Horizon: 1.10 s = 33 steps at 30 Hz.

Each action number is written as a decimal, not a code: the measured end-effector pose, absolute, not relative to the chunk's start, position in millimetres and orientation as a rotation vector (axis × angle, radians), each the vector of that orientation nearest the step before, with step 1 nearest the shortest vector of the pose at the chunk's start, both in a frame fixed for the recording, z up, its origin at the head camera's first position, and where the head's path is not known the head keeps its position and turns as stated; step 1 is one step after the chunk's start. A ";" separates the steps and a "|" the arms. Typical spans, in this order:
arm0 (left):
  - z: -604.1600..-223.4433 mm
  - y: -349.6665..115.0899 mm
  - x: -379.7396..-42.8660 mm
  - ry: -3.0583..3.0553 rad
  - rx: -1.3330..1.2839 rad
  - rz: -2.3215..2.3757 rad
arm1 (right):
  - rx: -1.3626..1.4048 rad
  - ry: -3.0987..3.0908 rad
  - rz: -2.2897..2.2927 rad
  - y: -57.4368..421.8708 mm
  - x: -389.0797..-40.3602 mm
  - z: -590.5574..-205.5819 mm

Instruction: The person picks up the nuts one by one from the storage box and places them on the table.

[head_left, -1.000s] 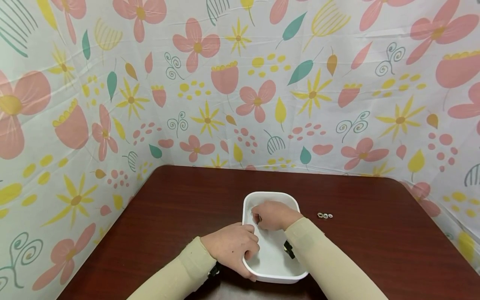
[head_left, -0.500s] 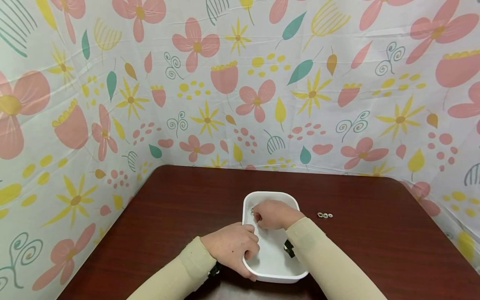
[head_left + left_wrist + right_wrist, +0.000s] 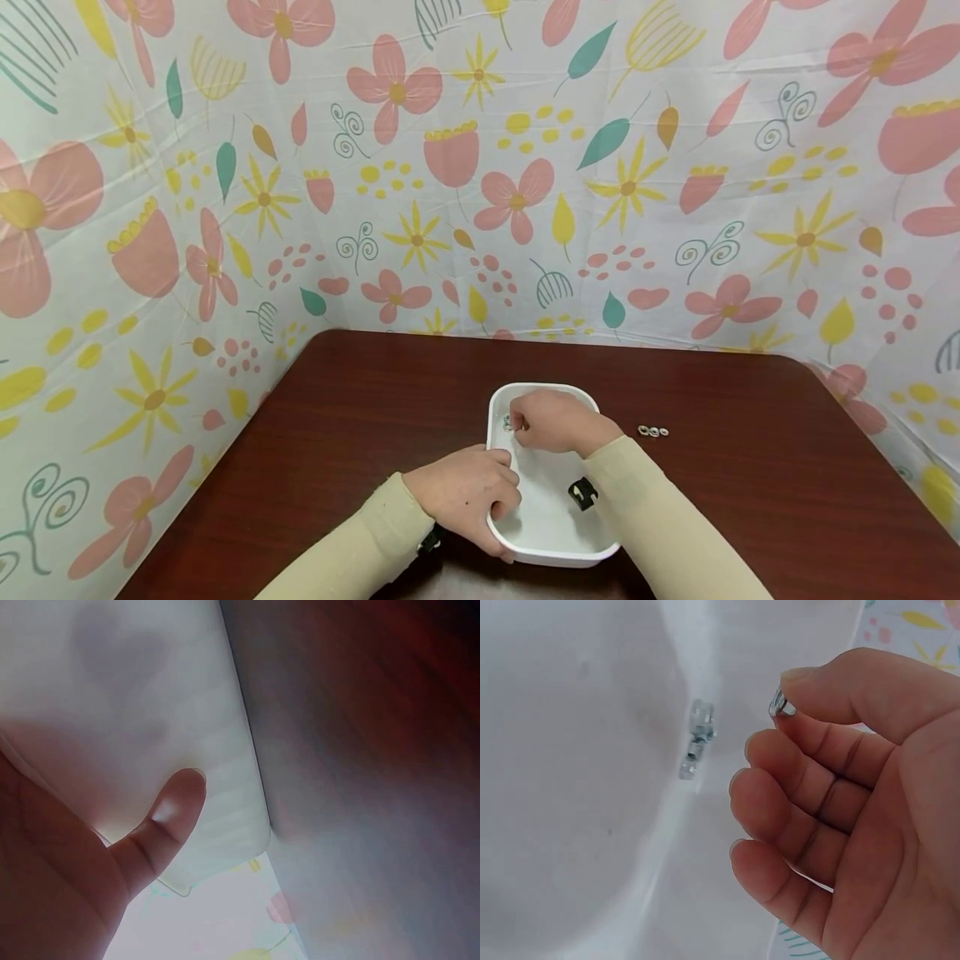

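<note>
My left hand point(image 3: 465, 492) grips the near-left rim of a white plastic tray point(image 3: 555, 557); in the left wrist view its thumb point(image 3: 176, 806) lies against the outer wall. Inside the far-left part of the tray, my right hand point(image 3: 555, 421) is raised slightly off the bottom. Between thumb and forefinger it pinches a small shiny metal nut point(image 3: 780, 705), seen edge-on in the right wrist view. A few more metal nuts point(image 3: 700, 724) lie together in the tray by its wall, just beyond the fingertips; they are blurred.
Right of the tray, three small metal nuts point(image 3: 653, 432) sit in a row on the dark red-brown table point(image 3: 375, 392). A black wrist camera point(image 3: 582, 493) on the right wrist hangs over the tray floor. Flower-printed cloth point(image 3: 480, 167) rises behind the table.
My right hand has drawn back slightly to the right and upward with the nut, uncovering more of the nuts in the tray. The left hand stays on the rim.
</note>
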<state>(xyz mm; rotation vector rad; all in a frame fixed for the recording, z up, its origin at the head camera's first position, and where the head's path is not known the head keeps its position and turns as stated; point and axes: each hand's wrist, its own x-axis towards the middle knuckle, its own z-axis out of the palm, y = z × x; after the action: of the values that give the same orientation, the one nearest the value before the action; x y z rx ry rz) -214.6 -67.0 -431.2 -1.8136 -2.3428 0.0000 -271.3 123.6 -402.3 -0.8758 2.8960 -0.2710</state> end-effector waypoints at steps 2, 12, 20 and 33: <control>-431.3 -67.1 -214.8 -2.340 -1.817 -0.007 | -0.874 2.897 -0.272 124.6 -270.1 -400.0; -430.7 -67.9 -214.7 -2.360 -1.819 -0.036 | -0.895 2.942 -0.294 130.2 -258.9 -380.9; -428.3 -68.1 -213.4 -2.377 -1.822 -0.049 | -0.883 2.955 -0.342 138.0 -248.2 -361.0; -429.8 -67.3 -215.4 -2.374 -1.839 -0.075 | -0.797 2.967 -0.417 157.0 -235.6 -350.6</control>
<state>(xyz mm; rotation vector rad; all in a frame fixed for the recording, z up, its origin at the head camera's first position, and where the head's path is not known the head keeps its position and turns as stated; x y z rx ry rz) -215.4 -67.3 -429.8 -1.8391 -2.3742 -0.0748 -235.6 157.0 -350.6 -0.7968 2.9668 -0.4169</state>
